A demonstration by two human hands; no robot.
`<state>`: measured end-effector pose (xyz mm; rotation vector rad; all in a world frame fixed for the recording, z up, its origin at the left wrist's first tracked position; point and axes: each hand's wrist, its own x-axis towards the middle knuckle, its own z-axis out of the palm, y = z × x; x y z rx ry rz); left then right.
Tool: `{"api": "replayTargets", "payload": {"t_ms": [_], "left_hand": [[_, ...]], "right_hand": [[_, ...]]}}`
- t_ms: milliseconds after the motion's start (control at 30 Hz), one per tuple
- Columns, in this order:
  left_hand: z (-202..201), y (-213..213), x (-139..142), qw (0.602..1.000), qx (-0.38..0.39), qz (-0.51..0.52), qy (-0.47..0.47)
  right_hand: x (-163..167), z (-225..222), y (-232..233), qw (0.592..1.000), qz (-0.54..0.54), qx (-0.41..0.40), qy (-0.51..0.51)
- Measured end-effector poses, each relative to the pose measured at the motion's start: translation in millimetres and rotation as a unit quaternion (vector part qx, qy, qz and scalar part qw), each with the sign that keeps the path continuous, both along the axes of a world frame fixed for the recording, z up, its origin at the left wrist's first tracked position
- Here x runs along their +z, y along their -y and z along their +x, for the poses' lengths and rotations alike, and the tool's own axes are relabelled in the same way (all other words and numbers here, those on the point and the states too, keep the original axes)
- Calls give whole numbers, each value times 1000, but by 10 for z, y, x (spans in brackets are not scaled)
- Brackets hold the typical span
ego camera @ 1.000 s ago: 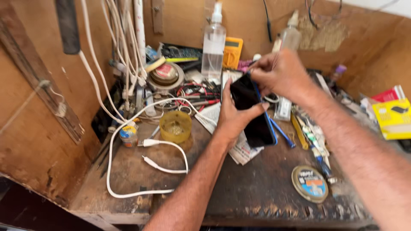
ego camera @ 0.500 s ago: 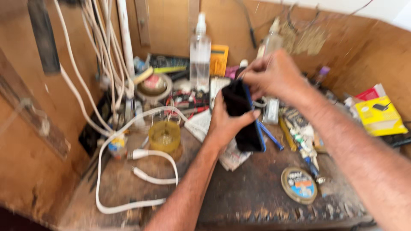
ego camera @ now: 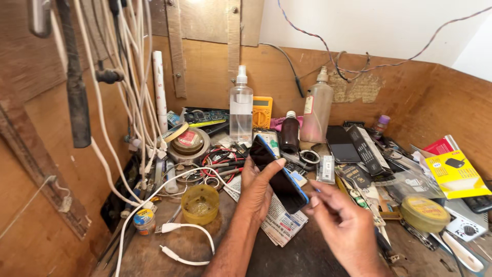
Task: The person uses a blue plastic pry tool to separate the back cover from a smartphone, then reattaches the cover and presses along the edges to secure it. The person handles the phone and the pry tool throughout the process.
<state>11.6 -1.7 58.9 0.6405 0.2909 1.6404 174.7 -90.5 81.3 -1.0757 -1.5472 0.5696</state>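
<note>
**A:** Head view. What do you see at my hands?

**B:** Your left hand [ego camera: 259,187] grasps a dark phone [ego camera: 279,174] with a blue edge, the thumb across its face and the fingers behind it. It is held tilted above the surface [ego camera: 307,256], over a folded newspaper [ego camera: 282,223].

**A:** I read it the same way. And my right hand [ego camera: 341,223]?

**B:** It holds nothing that I can make out. The fingers are loosely curled, the fingertips [ego camera: 313,200] just beside the phone's lower end (whether they touch it, I cannot tell).

**A:** Around them?

**B:** To the left, a yellow cup [ego camera: 200,203] stands by a white cable [ego camera: 184,241] with loose plugs, and a small jar [ego camera: 144,220] sits near the wooden wall. Behind the phone stand a clear spray bottle [ego camera: 241,110], a yellow multimeter [ego camera: 262,111], a small dark bottle [ego camera: 290,133] and a cloudy bottle [ego camera: 316,107].

**A:** On the right I see a second phone [ego camera: 342,145] lying flat, a black box [ego camera: 367,149] beside it, a round tin [ego camera: 424,213], and a yellow packet [ego camera: 456,174] well apart from my hands.
</note>
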Motion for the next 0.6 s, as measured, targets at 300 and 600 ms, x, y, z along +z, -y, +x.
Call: {"api": "replayTargets", "payload": {"t_ms": [300, 600], "left_hand": [[-10, 7, 1, 1000, -3, 0, 6], [-5, 125, 101, 999, -25, 0, -38]], "right_hand": [[-59, -37, 20, 993, 69, -45, 82], [-37, -94, 23, 987, 114, -71, 85]]}}
